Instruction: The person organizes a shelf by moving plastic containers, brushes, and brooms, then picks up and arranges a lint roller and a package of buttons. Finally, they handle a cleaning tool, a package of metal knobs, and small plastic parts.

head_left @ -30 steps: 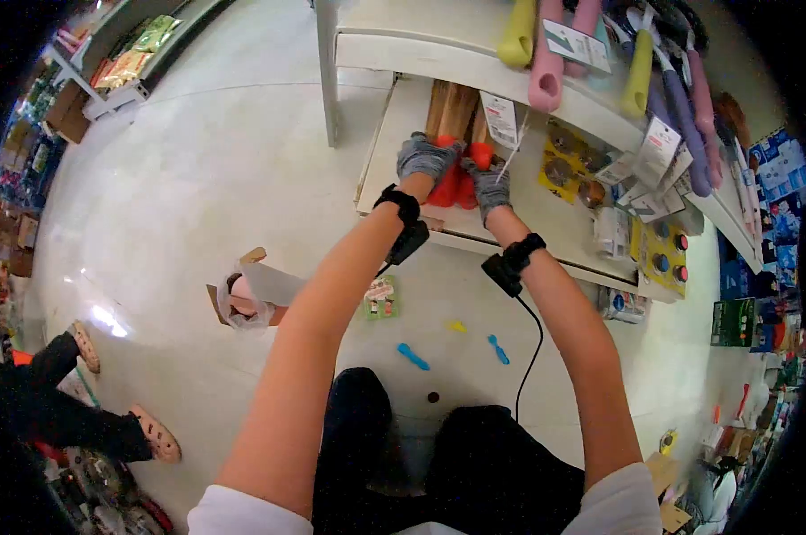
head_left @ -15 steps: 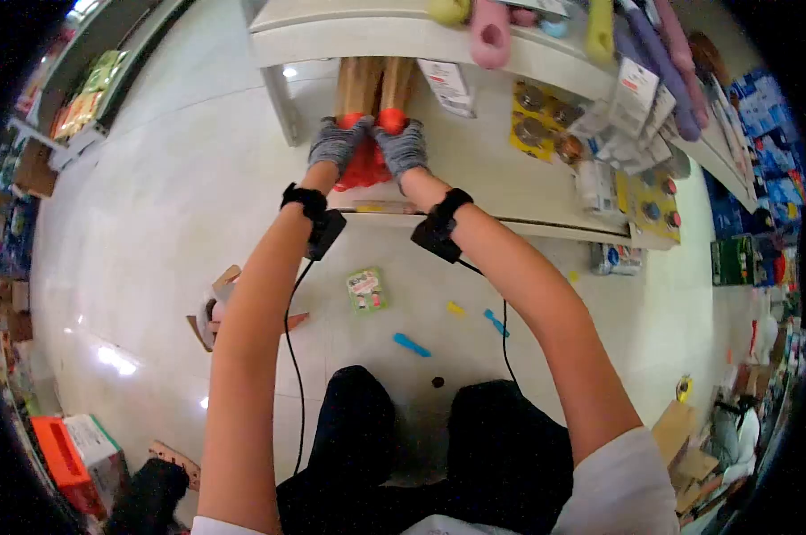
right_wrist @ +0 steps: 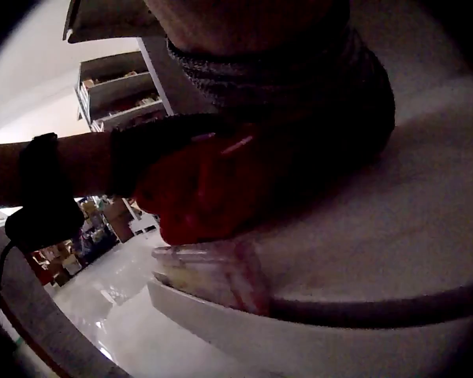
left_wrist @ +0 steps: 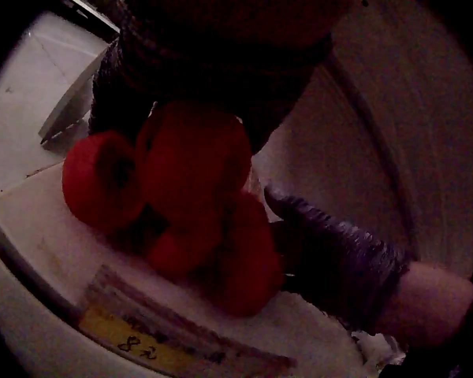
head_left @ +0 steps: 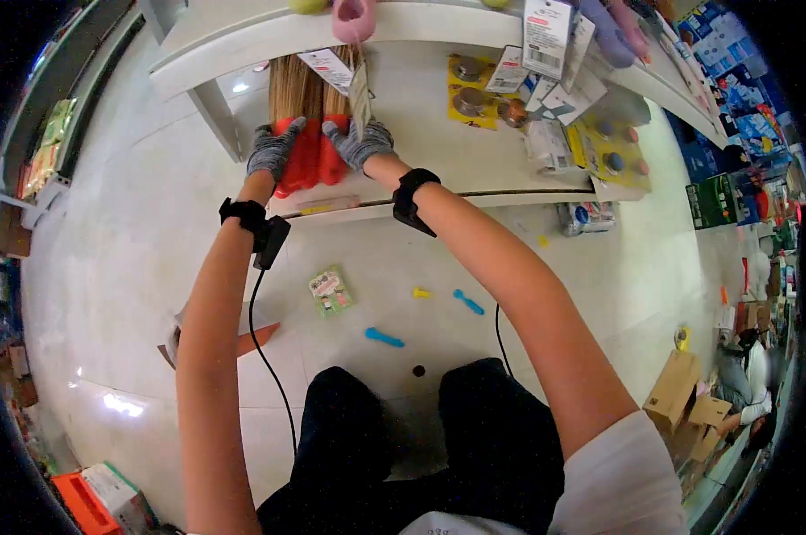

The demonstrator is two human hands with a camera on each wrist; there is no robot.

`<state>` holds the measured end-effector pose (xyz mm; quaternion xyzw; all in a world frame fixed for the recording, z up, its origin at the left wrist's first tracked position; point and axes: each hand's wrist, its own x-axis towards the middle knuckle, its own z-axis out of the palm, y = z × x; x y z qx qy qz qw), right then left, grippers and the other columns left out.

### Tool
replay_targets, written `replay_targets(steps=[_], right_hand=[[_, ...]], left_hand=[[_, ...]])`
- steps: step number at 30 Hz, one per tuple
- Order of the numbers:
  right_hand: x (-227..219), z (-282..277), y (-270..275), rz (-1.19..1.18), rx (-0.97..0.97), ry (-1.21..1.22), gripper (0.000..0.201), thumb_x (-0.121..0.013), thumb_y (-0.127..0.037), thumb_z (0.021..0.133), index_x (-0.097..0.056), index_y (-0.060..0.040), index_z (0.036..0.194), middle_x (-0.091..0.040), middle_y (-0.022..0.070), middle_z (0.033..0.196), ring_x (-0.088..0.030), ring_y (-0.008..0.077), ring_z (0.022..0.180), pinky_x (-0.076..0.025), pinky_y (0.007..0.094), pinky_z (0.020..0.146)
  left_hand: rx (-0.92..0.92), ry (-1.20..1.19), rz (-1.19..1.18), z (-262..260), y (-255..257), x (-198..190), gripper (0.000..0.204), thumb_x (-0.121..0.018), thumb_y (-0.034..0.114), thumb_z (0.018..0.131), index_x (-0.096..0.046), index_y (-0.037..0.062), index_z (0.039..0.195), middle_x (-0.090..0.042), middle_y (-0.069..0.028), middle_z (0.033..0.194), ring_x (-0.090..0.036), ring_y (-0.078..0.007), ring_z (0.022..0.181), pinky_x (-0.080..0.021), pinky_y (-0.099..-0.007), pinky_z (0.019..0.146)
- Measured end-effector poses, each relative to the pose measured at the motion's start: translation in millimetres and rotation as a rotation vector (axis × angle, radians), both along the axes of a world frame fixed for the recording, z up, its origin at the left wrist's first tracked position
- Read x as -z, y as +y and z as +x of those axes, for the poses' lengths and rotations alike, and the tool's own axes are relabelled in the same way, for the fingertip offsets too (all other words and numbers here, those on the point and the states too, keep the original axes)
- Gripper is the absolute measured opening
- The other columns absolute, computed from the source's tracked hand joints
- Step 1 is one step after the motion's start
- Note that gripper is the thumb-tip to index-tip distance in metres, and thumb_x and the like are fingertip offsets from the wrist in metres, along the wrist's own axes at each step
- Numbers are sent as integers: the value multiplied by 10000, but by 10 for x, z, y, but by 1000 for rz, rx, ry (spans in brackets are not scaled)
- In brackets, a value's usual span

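Bundles (head_left: 309, 162) in a two-handed grip on a shop shelf

We see both hands in grey knit gloves, the left hand (head_left: 272, 152) and the right hand (head_left: 367, 145), gripping the red-ended straw bundles from opposite sides, thumbs reaching in over the red. How the other fingers lie beneath, we cannot tell. The bundles rest side by side on the lower shelf (head_left: 421, 165), near its left end, red ends toward the front edge and bristles pointing back. A label (left_wrist: 134, 340) marked with a handwritten 8 lies along that edge, just beside the red ends.

Above, a pink handle (head_left: 355, 21) juts over the edge of the upper shelf (head_left: 438, 25). To the right we find yellow cards (head_left: 471, 98) with round metal pieces and a white packet (head_left: 549, 147). On the floor (head_left: 358, 392) before us lie a green pack (head_left: 331, 292), two blue pieces (head_left: 384, 337) and a yellow piece (head_left: 421, 292).
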<state>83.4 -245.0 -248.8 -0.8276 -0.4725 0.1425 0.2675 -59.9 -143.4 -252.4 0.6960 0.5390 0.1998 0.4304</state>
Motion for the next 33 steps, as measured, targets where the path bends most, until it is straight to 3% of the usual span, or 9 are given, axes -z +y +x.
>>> replay_targets(steps=[8,13,16,18,20,23,26,29,33], right_hand=[[-52,51,-113,17,-115,-40,492,-555,-452,666,-578,-16,892,-570,205,899,-543,340,863,-433,406,762],[7,48,114,12,24,136,544,-584,-428,651,-524,-20,1006,-545,194,990,-515,330,944,-411,397,815],[52,96,145,23,11,109,513,-576,-465,636,-554,-68,960,-550,186,1000,-527,326,925,-422,403,794],[15,154,49,24,-18,88,539,-559,-476,656,-531,-53,990,-548,182,1001,-520,323,938,-408,394,815],[38,202,-43,91,18,46,556,-551,-474,669,-514,-38,1012,-544,181,1007,-515,319,948,-401,387,826],[-29,409,-342,149,8,14,563,-550,-447,684,-498,-20,1047,-523,187,1040,-489,320,985,-382,389,851],[130,773,-692,228,-55,-164,545,-559,-424,691,-494,-23,1054,-516,173,1053,-481,308,993,-375,374,863],[60,1143,-1302,208,-132,-292,427,-558,-339,726,-507,-33,1020,-509,173,1044,-480,294,986,-370,354,860],[-60,1569,-2032,107,-181,-396,333,-572,-238,737,-507,-20,981,-506,163,1019,-497,282,931,-398,344,812]], left_hand=[[-19,50,132,8,-26,20,767,-652,534,595,-465,-34,1074,-557,-189,980,-542,-287,907,-417,-344,789],[-8,63,134,8,-64,-7,731,-655,526,595,-491,-25,1047,-565,-180,958,-550,-276,882,-426,-336,766],[6,53,155,22,-75,-22,706,-652,507,609,-494,-23,1047,-563,-180,963,-546,-270,887,-424,-335,769],[45,-20,161,-10,12,91,704,-645,501,618,-489,-25,1059,-555,-185,986,-542,-272,902,-418,-334,781],[134,213,366,-114,535,700,736,-629,486,643,-442,-47,1115,-520,-208,1054,-514,-279,970,-395,-330,821],[87,46,184,-33,171,179,773,-619,477,659,-390,-72,1153,-491,-231,1095,-489,-294,1012,-380,-334,846],[20,83,250,-3,175,178,739,-634,443,659,-401,-69,1139,-489,-233,1097,-491,-308,1004,-375,-336,856],[-31,58,483,98,-241,-204,669,-668,356,642,-422,-42,1121,-520,-217,1036,-509,-327,950,-384,-347,849],[134,-61,707,231,-562,-387,591,-690,256,603,-457,5,1085,-509,-183,1009,-484,-330,945,-386,-363,841]])
